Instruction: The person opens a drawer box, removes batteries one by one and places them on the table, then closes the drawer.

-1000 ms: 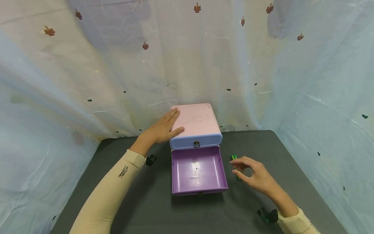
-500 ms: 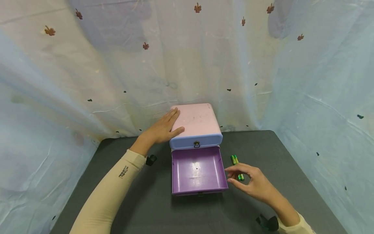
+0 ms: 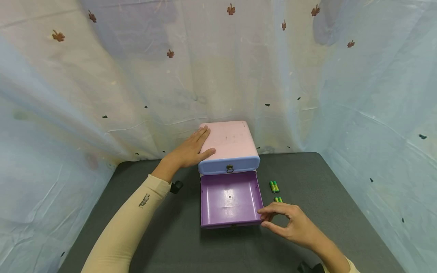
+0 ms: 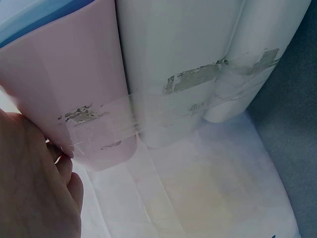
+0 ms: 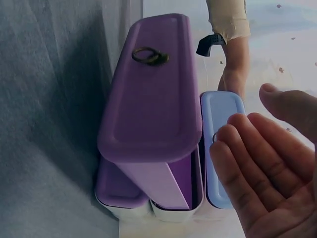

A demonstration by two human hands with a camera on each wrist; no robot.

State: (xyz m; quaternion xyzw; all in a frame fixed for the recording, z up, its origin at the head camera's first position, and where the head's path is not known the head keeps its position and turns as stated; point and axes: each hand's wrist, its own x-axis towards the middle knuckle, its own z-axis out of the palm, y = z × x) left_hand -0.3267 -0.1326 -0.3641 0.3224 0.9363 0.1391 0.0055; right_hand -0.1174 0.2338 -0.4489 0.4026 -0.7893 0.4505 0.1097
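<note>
My left hand (image 3: 190, 151) rests on the left side of the pink top of a small drawer cabinet (image 3: 230, 140), fingers spread straight. In the left wrist view, that hand (image 4: 39, 183) lies along the cabinet's pink upper tier (image 4: 64, 74). A purple drawer (image 3: 229, 201) is pulled out beneath the blue top drawer (image 3: 213, 167), and its inside is bare. My right hand (image 3: 290, 223) overlaps the purple drawer's front right corner, thumb and fingers apart with nothing between them. In the right wrist view, the drawer's front (image 5: 151, 94) bears a brass ring pull (image 5: 148, 56).
Two green batteries (image 3: 274, 187) lie side by side on the dark table (image 3: 164, 239), right of the drawer. More batteries (image 3: 278, 199) lie nearer, partly hidden by the right hand. Another purple drawer front (image 5: 119, 183) sits shut at the bottom. A patterned curtain (image 3: 218, 76) hangs behind.
My right hand has moved from over the batteries toward the front and left, to the purple drawer's front right corner, uncovering batteries. The left hand and cabinet have stayed put.
</note>
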